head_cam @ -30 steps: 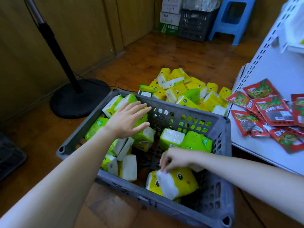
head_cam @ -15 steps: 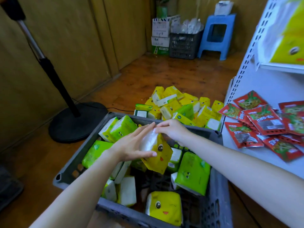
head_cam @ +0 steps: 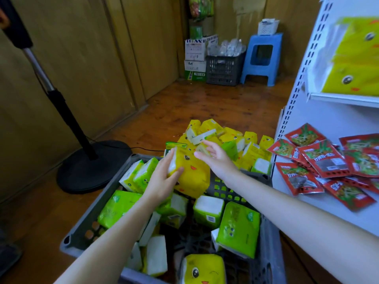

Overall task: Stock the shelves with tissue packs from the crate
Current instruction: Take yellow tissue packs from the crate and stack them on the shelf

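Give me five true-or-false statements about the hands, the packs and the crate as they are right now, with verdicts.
1. The left hand holds a yellow tissue pack above the grey crate. True.
2. The right hand has a grip on a green pack. False: its fingers are spread and hold nothing.
3. On the white shelf lie red snack packets. True.
4. The crate is empty. False: green packs and others lie in it.
5. The floor behind the crate is bare. False: a pile of packs sits there.
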